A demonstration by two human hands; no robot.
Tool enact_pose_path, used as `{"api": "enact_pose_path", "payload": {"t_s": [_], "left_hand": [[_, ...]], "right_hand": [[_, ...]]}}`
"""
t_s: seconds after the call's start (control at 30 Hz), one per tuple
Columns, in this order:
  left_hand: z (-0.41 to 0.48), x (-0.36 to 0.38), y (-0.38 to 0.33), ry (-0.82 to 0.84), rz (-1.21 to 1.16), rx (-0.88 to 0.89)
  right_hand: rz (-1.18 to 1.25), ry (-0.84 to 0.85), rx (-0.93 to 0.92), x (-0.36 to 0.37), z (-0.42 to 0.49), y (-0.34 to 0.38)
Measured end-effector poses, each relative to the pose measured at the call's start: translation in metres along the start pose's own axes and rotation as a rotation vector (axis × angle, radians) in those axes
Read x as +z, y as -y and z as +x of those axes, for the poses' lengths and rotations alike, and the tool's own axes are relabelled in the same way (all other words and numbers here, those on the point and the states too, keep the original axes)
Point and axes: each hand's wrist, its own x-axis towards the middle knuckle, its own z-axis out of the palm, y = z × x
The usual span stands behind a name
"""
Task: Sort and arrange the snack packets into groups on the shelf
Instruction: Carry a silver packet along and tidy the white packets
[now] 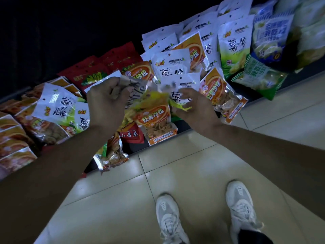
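Snack packets lie jumbled on a low dark shelf (pixel 182 128). My left hand (pixel 105 104) grips the top of a white-and-green packet (pixel 135 92), blurred and tilted above the pile. My right hand (pixel 195 108) pinches another white-and-green packet (pixel 177 88) at its lower part. Between and below my hands lies an orange packet (pixel 156 120). More orange packets (pixel 221 92) sit to the right, and more white-and-green packets (pixel 59 104) rest at the left.
Red packets (pixel 91 71) lie at the back left. Blue-and-white bags (pixel 269 36) and a green striped bag (pixel 260 76) stand at the right. Orange packets (pixel 15 138) are stacked far left. Beige floor tiles (pixel 140 199) and my white shoes (pixel 168 219) are below.
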Motion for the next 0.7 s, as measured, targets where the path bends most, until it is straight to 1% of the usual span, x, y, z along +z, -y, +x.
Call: {"api": "enact_pose_path", "payload": {"t_s": [0.03,0.1,0.17,0.3,0.4,0.43,0.47,0.5,0.57,0.7], "left_hand": [[-0.006,-0.006,-0.010,0.012,-0.005,0.013],[-0.018,-0.015,-0.028,0.087,-0.016,0.025],[-0.031,-0.020,-0.041,0.184,-0.059,0.015],[-0.053,-0.022,-0.053,0.238,-0.138,-0.057],[-0.064,-0.020,-0.060,0.244,-0.216,-0.104],[-0.066,-0.018,-0.061,0.247,-0.234,-0.119],[-0.068,-0.016,-0.062,0.263,-0.253,-0.145],[-0.070,-0.013,-0.064,0.283,-0.277,-0.179],[-0.074,-0.003,-0.070,0.286,-0.341,-0.263],[-0.076,0.026,-0.080,0.287,-0.431,-0.493]], "right_hand": [[-0.054,-0.008,-0.090,-0.004,-0.006,0.005],[-0.215,0.001,-0.256,-0.013,-0.017,0.016],[-0.337,0.040,-0.325,-0.017,-0.025,0.022],[-0.297,0.197,-0.226,-0.017,-0.042,0.020],[-0.361,0.210,-0.182,-0.026,-0.051,0.012],[-0.336,0.209,-0.166,-0.030,-0.055,0.008],[-0.257,0.224,-0.128,-0.034,-0.059,0.003],[-0.172,0.250,-0.077,-0.039,-0.065,-0.001],[-0.084,0.301,0.000,-0.049,-0.076,-0.010],[-0.062,0.299,0.055,-0.076,-0.100,-0.019]]}}
